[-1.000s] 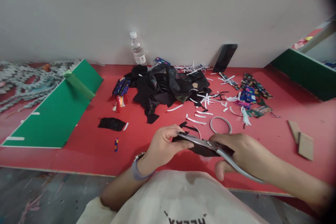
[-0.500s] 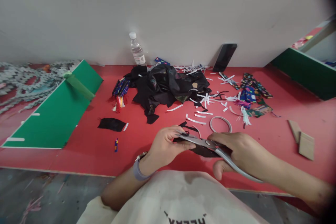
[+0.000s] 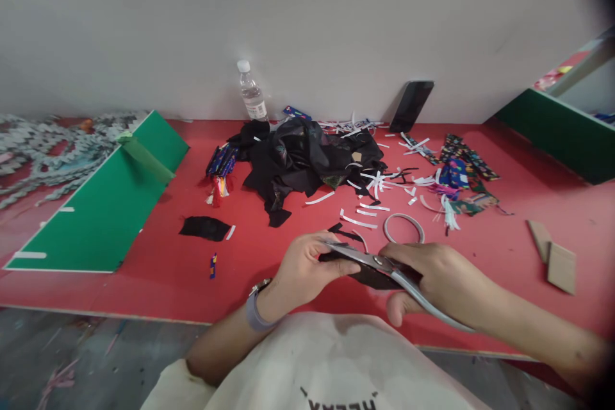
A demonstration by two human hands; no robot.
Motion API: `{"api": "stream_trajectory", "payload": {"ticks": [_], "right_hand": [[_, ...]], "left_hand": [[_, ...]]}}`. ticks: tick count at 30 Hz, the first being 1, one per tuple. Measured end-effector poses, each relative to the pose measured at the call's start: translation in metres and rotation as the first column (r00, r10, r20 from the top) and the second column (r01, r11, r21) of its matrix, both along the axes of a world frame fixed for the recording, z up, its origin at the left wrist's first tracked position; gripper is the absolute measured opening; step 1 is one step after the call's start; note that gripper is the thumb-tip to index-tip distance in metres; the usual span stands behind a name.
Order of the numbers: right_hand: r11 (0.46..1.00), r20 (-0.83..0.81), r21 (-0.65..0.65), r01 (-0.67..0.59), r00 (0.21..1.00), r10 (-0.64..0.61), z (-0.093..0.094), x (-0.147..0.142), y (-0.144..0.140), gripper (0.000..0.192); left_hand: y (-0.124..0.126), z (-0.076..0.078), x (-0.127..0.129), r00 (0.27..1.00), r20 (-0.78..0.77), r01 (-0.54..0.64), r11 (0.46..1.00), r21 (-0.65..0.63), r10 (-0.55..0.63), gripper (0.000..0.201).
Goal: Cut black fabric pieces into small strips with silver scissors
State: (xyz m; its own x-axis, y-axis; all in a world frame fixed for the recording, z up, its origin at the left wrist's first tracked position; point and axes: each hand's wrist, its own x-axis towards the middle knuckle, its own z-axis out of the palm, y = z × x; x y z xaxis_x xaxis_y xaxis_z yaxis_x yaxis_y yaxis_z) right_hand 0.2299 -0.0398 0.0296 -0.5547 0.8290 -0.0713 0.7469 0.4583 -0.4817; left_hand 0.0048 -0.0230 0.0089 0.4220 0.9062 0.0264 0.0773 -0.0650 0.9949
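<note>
My left hand (image 3: pixel 312 269) pinches a piece of black fabric (image 3: pixel 372 277) between thumb and fingers, close to the table's front edge. Wrapped around the handles of a pair of scissors (image 3: pixel 362 257), my right hand (image 3: pixel 432 275) keeps the blades lying along the fabric's upper edge, with the tips by my left fingers. One grey handle (image 3: pixel 423 304) shows below my right hand; the other is hidden in it. Just beyond the hands lie narrow black scraps (image 3: pixel 343 230) and a roll of white tape (image 3: pixel 403 229).
A heap of black fabric (image 3: pixel 298 154) lies mid-table with white strips (image 3: pixel 358 221) around it. Behind stand a water bottle (image 3: pixel 252 93) and a phone (image 3: pixel 412 106). Patterned pieces (image 3: pixel 454 173) and brown card pieces (image 3: pixel 561 267) lie right. Green dividers (image 3: pixel 91 211) flank the red table (image 3: pixel 163 282).
The scissors have shifted slightly left along the fabric, and their blades look more closed together. My left hand has barely moved.
</note>
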Motion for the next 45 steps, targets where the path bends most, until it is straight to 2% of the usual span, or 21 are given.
{"api": "stream_trajectory", "payload": {"ticks": [3, 11, 17, 22, 27, 34, 37, 41, 45], "right_hand": [[1.0, 0.022, 0.008, 0.012, 1.0, -0.013, -0.001, 0.001, 0.0, 0.054], [0.999, 0.073, 0.05, 0.011, 0.997, -0.015, -0.001, 0.002, 0.0, 0.052], [0.997, 0.116, 0.076, -0.008, 0.993, -0.001, -0.001, 0.005, -0.001, 0.065], [0.998, 0.082, 0.061, -0.004, 0.997, -0.002, 0.0, 0.006, 0.0, 0.062], [0.999, 0.058, -0.02, 0.039, 0.998, -0.038, -0.001, 0.006, 0.003, 0.057], [0.957, -0.057, -0.262, 0.128, 0.987, -0.147, -0.003, 0.003, 0.009, 0.055], [0.943, -0.151, -0.305, 0.132, 0.971, -0.184, -0.004, 0.001, 0.011, 0.049], [0.938, -0.355, -0.314, 0.15, 0.897, -0.262, -0.004, -0.004, 0.017, 0.038], [0.924, -0.426, -0.332, 0.19, 0.844, -0.326, -0.005, -0.017, 0.025, 0.029]], "left_hand": [[0.0, -0.001, 0.0, 1.0, 0.006, -0.007, 1.0, -0.025, 0.007, 0.001], [0.002, -0.004, 0.0, 0.999, -0.035, -0.005, 0.999, -0.041, 0.004, 0.003], [0.005, -0.004, -0.002, 1.0, 0.006, 0.03, 0.998, -0.064, -0.029, 0.009], [0.006, -0.003, -0.003, 0.999, -0.027, 0.037, 0.995, -0.088, -0.04, 0.011], [0.007, -0.002, -0.003, 0.998, 0.012, 0.055, 0.993, -0.107, -0.054, 0.01], [0.016, -0.005, -0.006, 0.998, -0.03, 0.056, 0.992, -0.117, -0.06, 0.016], [0.019, -0.005, -0.006, 0.995, -0.07, 0.056, 0.987, -0.153, -0.067, 0.017], [0.024, -0.004, -0.005, 0.993, -0.084, 0.06, 0.977, -0.203, -0.078, 0.021], [0.03, -0.007, -0.002, 0.985, -0.129, 0.085, 0.974, -0.211, -0.114, 0.024]]}}
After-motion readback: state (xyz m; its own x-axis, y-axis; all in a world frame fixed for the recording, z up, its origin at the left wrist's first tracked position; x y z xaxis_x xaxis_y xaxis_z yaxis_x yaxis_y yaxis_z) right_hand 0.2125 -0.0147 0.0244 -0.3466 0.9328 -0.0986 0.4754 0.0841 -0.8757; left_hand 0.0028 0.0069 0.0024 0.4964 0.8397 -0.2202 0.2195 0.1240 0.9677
